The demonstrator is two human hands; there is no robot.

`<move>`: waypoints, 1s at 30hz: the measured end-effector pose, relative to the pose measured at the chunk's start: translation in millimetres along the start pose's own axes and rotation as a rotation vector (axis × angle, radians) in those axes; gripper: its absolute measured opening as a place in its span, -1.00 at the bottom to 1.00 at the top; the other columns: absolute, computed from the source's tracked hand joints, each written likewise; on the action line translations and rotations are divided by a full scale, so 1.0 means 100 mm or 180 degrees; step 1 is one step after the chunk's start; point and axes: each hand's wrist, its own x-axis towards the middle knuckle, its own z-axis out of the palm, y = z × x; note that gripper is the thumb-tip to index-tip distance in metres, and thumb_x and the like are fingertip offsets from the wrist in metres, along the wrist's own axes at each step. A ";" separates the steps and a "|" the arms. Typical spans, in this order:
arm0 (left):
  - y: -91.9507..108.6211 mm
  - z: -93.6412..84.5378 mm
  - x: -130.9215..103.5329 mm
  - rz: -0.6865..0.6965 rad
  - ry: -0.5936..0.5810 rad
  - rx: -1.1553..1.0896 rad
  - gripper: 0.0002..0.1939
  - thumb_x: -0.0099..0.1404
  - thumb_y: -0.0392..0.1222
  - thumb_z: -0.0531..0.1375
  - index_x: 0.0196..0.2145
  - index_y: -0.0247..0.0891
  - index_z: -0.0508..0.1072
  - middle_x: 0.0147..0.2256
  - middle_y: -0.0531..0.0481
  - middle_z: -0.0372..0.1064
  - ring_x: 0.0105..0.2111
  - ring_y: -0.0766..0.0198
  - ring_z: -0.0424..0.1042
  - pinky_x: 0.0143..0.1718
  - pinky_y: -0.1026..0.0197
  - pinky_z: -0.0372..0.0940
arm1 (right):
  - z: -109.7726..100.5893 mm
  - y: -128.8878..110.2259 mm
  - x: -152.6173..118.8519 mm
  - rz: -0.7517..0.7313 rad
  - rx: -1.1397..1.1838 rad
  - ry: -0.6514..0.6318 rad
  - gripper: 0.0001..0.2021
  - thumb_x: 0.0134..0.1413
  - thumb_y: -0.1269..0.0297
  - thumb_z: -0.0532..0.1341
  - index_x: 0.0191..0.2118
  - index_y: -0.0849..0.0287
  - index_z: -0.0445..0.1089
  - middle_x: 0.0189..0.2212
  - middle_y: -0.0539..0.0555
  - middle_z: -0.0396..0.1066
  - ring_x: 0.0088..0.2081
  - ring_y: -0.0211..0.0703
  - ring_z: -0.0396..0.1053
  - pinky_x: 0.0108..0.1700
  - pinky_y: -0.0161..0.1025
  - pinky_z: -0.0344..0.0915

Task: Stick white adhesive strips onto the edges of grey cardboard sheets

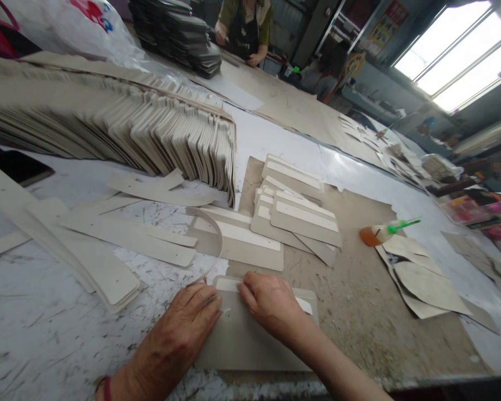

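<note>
A beige panel (250, 348) with rounded corners lies flat at the table's front edge. Along its far side runs a pale strip (227, 284), partly covered by my hands. My left hand (179, 328) is closed at the panel's left edge, fingers together and thumb against it. Curled over the strip, my right hand (271, 303) has its thumb and fingertips pressed together on it. Just beyond, a similar panel (254, 253) carries its own strip, with a curved loose strip (215, 225) at its left end. More panels with strips (307, 220) lie overlapped behind.
Loose strips (87, 245) spread over the left side. Behind them stands a long row of beige pieces (150, 122). A bottle of amber liquid with a green nozzle (373, 235) lies near beige pieces (430, 281) at right. A person (244, 30) works beyond dark stacked pieces (179, 39).
</note>
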 end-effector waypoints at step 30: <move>-0.04 0.02 -0.08 0.0229 -0.0326 0.0155 -0.67 0.31 -0.49 0.09 0.03 -0.49 0.31 0.15 -0.34 0.16 0.21 -0.01 0.09 0.20 0.01 0.15 | -0.01 -0.08 0.00 0.0044 0.0028 -0.0033 -0.73 0.27 0.22 0.00 -0.24 0.15 0.44 -0.30 0.15 0.54 -0.28 0.01 0.50 -0.31 -0.19 0.28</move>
